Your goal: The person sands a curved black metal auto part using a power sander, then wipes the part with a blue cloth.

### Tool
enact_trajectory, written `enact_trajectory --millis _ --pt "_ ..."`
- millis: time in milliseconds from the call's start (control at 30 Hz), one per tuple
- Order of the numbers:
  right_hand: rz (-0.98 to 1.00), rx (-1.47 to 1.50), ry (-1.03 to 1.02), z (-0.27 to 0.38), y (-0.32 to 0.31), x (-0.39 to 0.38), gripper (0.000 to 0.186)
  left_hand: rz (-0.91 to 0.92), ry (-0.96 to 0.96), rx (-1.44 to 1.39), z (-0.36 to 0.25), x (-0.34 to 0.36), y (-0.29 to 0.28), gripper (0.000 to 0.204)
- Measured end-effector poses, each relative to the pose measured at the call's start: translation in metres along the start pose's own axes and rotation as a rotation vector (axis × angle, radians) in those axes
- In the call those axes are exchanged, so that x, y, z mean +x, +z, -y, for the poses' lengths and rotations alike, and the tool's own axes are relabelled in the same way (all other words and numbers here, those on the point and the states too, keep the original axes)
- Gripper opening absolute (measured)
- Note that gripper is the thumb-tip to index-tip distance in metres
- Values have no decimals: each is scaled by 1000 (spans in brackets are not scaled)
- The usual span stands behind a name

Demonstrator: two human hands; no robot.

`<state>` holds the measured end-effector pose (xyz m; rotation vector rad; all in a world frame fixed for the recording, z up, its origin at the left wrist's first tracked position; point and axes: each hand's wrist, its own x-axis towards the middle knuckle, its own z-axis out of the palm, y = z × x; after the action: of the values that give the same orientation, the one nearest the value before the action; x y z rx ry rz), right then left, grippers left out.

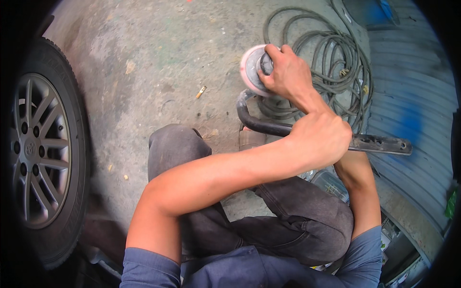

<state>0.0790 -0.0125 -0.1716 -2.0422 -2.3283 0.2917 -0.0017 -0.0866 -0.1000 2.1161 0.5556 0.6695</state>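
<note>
My left hand [324, 134] crosses over from the left, closed round a black metal bar [269, 126]. The bar's hooked end curves upward on the left, worn grey at its tip; its flat right end has holes. Beyond it, my right hand [290, 74] is closed on the grey middle of a round disc [251, 67] with a pale pink rim; its exact kind does not show. The disc is tilted, right by the hooked tip; whether they touch I cannot tell. Part of my right forearm [357, 192] is hidden behind the left fist.
A coiled dark hose [331, 53] lies on the concrete floor beyond my right hand. A car wheel [48, 149] stands at the left. Corrugated metal sheeting [413, 81] lines the right. A cigarette butt [201, 91] is on the floor; a clear plastic container [329, 183] sits beside my knee.
</note>
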Motion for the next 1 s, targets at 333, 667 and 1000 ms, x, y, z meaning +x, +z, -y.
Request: enact_trajectory --millis 333,667,1000 --pt "-27 -34 52 -5 -3 -1 45 -11 -31 -20 2 5 -6 16" --pt "12 -71 131 -11 -18 -15 48 -30 -42 -67 0 16 -16 17" --pt "40 -76 88 -8 -11 -23 49 -80 -331 15 38 40 -58 31"
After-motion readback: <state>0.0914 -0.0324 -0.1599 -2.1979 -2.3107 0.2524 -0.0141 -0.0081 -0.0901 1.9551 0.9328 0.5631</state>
